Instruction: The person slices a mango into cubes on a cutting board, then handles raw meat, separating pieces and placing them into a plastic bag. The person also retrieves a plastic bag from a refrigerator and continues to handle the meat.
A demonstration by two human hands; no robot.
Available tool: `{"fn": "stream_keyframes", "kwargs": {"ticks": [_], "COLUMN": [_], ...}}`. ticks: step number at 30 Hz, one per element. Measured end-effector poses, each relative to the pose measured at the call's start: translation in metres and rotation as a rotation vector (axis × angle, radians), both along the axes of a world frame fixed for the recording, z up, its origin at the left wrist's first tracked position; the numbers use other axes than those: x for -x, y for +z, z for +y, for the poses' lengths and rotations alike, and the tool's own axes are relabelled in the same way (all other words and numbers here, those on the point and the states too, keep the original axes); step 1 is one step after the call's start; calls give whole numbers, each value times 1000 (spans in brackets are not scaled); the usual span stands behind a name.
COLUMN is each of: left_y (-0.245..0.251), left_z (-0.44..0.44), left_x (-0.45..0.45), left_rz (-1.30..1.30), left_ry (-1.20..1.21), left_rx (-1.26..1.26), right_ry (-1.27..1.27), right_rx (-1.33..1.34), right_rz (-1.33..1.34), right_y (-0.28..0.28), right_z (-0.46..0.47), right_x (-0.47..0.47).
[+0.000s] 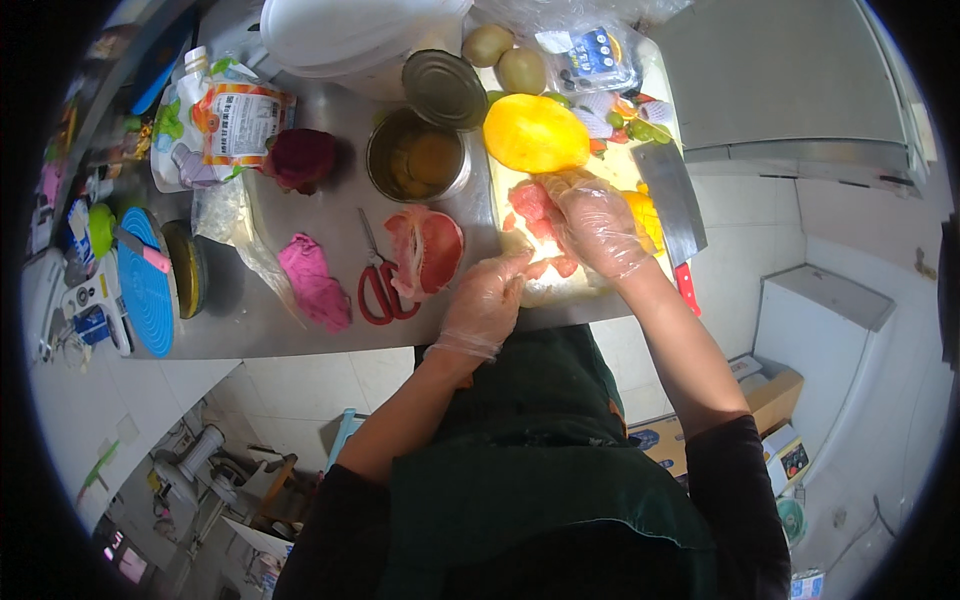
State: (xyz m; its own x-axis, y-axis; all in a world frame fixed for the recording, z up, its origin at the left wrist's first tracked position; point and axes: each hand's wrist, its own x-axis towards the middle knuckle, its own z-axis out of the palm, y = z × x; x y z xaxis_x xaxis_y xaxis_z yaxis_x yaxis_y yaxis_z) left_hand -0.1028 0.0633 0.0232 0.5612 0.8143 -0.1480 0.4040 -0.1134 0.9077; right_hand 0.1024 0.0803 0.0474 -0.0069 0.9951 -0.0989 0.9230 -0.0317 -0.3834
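Both my hands wear clear plastic gloves over a pale cutting board. My left hand has thumb and fingers pinched together at the board's left edge, with a small piece of pink citrus flesh at the fingertips. Bent over more pink flesh pieces is my right hand; its fingertips are partly hidden, so its grip is unclear. Above it rests a large peeled yellow mango. Left of the board lies a peeled pink pomelo or grapefruit portion, beside red-handled scissors.
A cleaver with a red handle lies along the board's right edge, beside scored mango. An open tin can, a white bucket, a dark red fruit and a pink cloth occupy the metal table.
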Motion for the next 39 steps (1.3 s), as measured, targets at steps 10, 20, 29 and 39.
{"fn": "stream_keyframes", "kwargs": {"ticks": [10,20,29,39], "left_y": [27,54,60,57], "left_z": [20,21,17,13], "left_x": [-11,-9,-9,-1], "left_rz": [-743,-608,-280,-474], "left_ry": [327,172,-36,77], "left_rx": [1097,944,365,951], "right_ry": [19,-460,-327,-574], "right_rx": [34,111,61,327], "right_rz": [360,1302,1068,1727], "right_y": [40,58,63,50], "right_z": [-15,-82,-84,-91], "right_x": [-15,-8,6,5]}}
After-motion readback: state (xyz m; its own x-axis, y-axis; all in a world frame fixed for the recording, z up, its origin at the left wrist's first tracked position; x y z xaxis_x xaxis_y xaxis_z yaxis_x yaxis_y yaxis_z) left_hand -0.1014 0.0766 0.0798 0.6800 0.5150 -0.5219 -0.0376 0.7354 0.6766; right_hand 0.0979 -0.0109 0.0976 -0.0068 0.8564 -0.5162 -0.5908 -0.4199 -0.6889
